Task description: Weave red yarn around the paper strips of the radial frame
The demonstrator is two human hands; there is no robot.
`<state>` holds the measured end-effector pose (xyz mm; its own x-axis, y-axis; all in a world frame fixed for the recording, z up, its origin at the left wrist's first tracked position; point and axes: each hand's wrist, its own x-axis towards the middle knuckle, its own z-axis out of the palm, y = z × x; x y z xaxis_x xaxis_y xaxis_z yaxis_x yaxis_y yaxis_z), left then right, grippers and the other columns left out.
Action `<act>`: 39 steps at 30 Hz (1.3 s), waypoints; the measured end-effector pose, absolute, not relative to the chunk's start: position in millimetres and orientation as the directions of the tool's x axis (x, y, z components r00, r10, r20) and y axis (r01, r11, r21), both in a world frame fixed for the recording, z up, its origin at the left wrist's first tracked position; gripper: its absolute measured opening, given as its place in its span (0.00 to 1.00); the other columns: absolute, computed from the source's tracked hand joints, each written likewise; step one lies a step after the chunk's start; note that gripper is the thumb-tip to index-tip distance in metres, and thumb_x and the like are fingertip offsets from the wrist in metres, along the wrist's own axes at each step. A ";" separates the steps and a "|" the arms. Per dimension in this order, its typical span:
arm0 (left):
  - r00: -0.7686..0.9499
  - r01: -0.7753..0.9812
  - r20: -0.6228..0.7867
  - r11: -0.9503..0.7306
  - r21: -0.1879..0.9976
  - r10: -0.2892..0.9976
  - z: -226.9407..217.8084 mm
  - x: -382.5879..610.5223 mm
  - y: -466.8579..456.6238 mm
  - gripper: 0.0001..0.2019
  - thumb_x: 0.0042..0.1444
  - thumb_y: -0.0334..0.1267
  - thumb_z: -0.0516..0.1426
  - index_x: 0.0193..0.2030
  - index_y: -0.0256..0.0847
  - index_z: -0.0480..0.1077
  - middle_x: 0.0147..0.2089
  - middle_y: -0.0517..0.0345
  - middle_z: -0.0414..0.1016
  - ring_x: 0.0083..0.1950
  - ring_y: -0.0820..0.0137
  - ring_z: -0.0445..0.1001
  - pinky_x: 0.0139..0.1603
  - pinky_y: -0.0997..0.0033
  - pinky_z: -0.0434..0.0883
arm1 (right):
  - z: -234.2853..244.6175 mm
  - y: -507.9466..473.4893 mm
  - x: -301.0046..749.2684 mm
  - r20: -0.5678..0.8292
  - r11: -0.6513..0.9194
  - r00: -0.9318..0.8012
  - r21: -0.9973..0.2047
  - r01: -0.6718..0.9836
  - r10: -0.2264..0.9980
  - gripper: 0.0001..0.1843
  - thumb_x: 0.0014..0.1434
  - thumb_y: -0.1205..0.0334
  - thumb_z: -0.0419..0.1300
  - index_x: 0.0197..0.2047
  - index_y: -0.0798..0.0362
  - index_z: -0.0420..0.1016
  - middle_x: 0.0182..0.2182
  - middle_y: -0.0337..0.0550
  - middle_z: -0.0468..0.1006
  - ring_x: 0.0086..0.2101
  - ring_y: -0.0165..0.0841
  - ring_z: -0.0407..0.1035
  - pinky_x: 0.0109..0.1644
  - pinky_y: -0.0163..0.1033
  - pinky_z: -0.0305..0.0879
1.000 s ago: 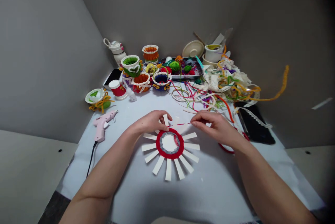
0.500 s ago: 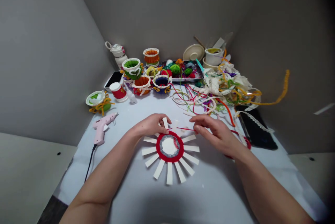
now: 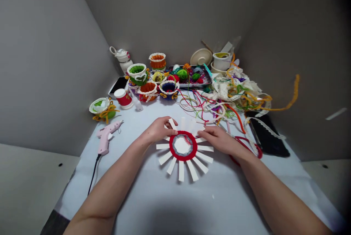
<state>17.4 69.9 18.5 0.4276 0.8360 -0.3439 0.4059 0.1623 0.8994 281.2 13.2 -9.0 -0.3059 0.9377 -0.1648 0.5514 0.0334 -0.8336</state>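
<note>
A white paper cup [image 3: 181, 171], cut into strips that spread out like rays, is held between my hands above the table. Red yarn [image 3: 194, 150] is woven in a band around its base, with a grey ring inside it. At the upper left of the cup, my left hand [image 3: 159, 131] pinches it near a strip, thumb on the red band. My right hand [image 3: 216, 138] closes on the strips at the upper right; whether it also grips the yarn I cannot tell. A loose red strand [image 3: 248, 140] loops out by my right wrist.
A pink glue gun [image 3: 105, 138] with a black cord lies at left. Behind stand yarn-woven cups [image 3: 148, 90], a red-and-white paper cup [image 3: 123, 98] and a tray [image 3: 192, 85] of yarn balls. Tangled yarn and lace [image 3: 233, 92] and a dark phone [image 3: 270, 136] are at right.
My right hand has moved left from a stretched red strand and now grips the cup's strips. The cup has shifted slightly up and right, with my left hand still on it.
</note>
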 end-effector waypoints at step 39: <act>0.637 0.544 -0.361 -0.066 0.836 0.681 23.2 18.4 61.5 0.15 0.46 0.36 0.65 0.43 0.39 0.76 0.34 0.60 0.79 0.36 0.67 0.77 0.38 0.72 0.69 | 33.6 -4.1 290.8 0.113 0.349 -0.434 -0.782 0.516 0.894 0.17 0.68 0.50 0.58 0.33 0.51 0.78 0.31 0.45 0.77 0.34 0.36 0.69 0.41 0.41 0.63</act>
<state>18.4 61.5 23.2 0.6369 0.6811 -0.3611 0.5444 -0.0659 0.8362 290.8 -4.1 33.6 -0.4336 0.8939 0.1133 0.5157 0.3493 -0.7823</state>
